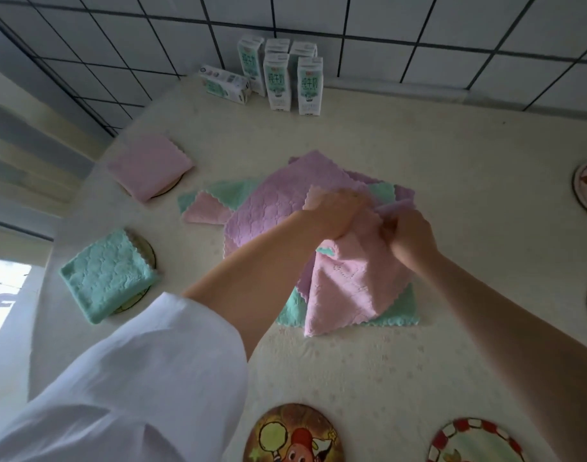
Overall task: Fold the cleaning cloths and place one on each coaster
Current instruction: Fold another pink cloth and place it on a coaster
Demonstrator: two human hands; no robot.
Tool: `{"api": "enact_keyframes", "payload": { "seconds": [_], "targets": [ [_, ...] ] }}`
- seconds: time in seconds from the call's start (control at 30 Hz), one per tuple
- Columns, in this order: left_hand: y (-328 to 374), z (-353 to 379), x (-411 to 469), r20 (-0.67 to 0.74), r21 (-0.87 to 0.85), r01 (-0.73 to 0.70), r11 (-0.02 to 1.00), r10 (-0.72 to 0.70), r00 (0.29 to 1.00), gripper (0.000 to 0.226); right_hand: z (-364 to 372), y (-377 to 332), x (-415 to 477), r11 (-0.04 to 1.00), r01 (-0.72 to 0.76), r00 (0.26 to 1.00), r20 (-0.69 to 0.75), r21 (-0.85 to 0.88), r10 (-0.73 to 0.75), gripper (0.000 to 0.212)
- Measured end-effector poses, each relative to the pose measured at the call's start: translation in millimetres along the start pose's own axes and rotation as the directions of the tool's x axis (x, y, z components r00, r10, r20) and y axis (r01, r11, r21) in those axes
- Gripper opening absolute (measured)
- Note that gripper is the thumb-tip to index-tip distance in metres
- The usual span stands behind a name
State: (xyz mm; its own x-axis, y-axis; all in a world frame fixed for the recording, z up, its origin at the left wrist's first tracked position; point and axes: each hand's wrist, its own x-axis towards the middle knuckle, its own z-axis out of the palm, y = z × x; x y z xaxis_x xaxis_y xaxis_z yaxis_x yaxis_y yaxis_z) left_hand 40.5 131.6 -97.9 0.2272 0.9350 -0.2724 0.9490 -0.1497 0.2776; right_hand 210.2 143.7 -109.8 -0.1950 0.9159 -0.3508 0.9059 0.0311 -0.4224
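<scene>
Pink cloth point(348, 281) hangs straight below both hands, top edge pinched between left hand point(335, 213) and right hand point(410, 236) — hands close together, equally near, over the cloth pile point(272, 205). Cloth's long axis runs down toward the person. Bare coasters point(293, 435) lie nearer the body; two more off right, cut off. Fingertips buried in fabric — exact grip unclear.

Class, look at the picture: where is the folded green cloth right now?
In the head view, the folded green cloth lies at the table's left side on a round coaster, nearer the person than the folded pink cloth.
</scene>
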Motion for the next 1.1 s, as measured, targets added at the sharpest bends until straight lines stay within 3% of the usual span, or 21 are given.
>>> {"api": "enact_keyframes", "payload": {
  "seconds": [0.17,0.27,0.37,0.53,0.6,0.7,0.8,0.9,0.97,1.03,1.1],
  "targets": [
    [-2.1,-2.7,4.0,-0.005,0.016,-0.069,0.997,0.069,0.998,0.055,-6.1,-10.8,-14.2,0.993,0.096,0.994,-0.051,0.067,-0.093,0.007],
    [-3.9,-5.0,2.2,0.003,-0.017,-0.057,0.998,0.057,0.998,0.050,-5.1,-8.1,-15.3,0.992,0.121,0.991,-0.060,0.042,-0.119,0.010],
    [-4.9,-3.8,-0.3,-0.011,-0.006,-0.048,0.999,0.048,0.999,0.051,-4.2,-7.6,-16.4,0.986,0.103,0.995,-0.024,0.128,-0.101,0.011],
    [-4.5,-5.6,-5.1,-0.080,-0.035,-0.162,0.986,0.159,0.984,0.056,-10.9,-20.5,-36.6,0.952,0.273,0.962,-0.058,0.137,-0.267,0.013],
    [-5.1,-9.9,-7.0,-0.084,-0.081,-0.204,0.976,0.197,0.977,0.047,-21.1,-27.4,-50.1,0.918,0.367,0.930,-0.062,0.148,-0.362,0.011],
    [-7.8,-20.3,-13.7,-0.036,0.022,-0.156,0.988,0.156,0.987,0.035,-38.0,-31.8,-70.8,0.856,0.488,0.873,-0.091,0.172,-0.480,0.018],
    [-17.3,-42.9,-29.9,0.002,-0.005,-0.084,0.996,0.084,0.996,0.026,-50.6,-28.3,-76.8,0.870,0.431,0.902,-0.080,0.240,-0.424,0.035],
    [-25.7,-76.1,-57.8,0.083,-0.086,-0.036,0.996,0.044,0.996,0.017,-66.6,-27.6,-74.7,0.896,0.337,0.936,-0.001,0.290,-0.352,0.034],
    [-31.1,-95.9,-78.7,0.135,-0.109,0.020,0.994,-0.005,0.991,0.023,-79.3,-33.7,-73.2,0.912,0.361,0.911,0.138,0.197,-0.390,0.027],
    [-37.7,-112.9,-101.7,0.204,-0.146,0.088,0.985,-0.057,0.977,0.026,-93.6,-46.9,-75.6,0.916,0.388,0.868,0.296,0.100,-0.400,0.035],
    [-43.4,-127.8,-127.8,0.247,-0.162,0.132,0.978,-0.090,0.965,0.023,-105.3,-61.4,-80.0,0.887,0.461,0.822,0.356,0.042,-0.444,0.036]
  ]
}}
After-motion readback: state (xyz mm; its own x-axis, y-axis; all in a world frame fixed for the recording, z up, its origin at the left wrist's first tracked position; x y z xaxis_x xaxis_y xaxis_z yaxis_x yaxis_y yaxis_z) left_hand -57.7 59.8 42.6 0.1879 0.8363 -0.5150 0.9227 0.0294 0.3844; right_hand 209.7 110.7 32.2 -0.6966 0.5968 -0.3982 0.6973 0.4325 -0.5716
